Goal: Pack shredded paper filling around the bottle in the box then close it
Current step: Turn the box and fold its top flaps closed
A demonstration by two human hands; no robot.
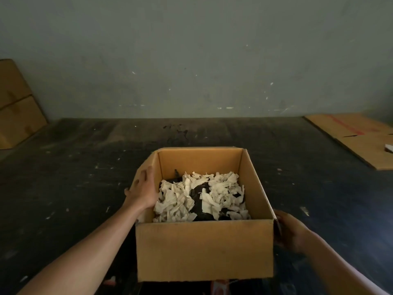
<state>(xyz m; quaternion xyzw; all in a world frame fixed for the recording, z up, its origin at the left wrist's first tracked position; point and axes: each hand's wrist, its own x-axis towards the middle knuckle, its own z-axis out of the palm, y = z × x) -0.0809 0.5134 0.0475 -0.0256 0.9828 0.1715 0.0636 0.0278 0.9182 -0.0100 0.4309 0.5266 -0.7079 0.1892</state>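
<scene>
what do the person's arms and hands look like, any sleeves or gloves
Both hands are bare: no gloves, rings or watch show on the left hand or the right hand. The left forearm is bare along the whole stretch in view, with no sleeve. At the bottom right corner, a pale edge by the right arm may be a light sleeve, but it is too cropped to tell.

Dim light here: a scuffed grey-green wall [191,60] behind a dark, speckled table [74,167], flat cardboard sheets [357,137] lying far right.
</scene>
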